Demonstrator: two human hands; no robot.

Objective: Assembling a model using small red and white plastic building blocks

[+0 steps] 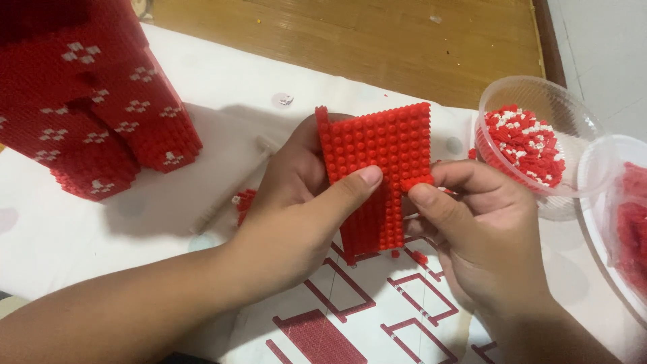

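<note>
My left hand grips a flat red panel of small studded bricks, thumb across its front and fingers behind it. The panel stands upright over the table, with a notch at its lower right. My right hand pinches a small red brick against the panel's right edge, thumb and forefinger closed on it.
A tall red brick model with white flower marks stands at the far left. A clear bowl of red and white bricks sits at the right, beside another clear tub of red bricks. A printed instruction sheet lies underneath. Loose red bricks lie behind my left hand.
</note>
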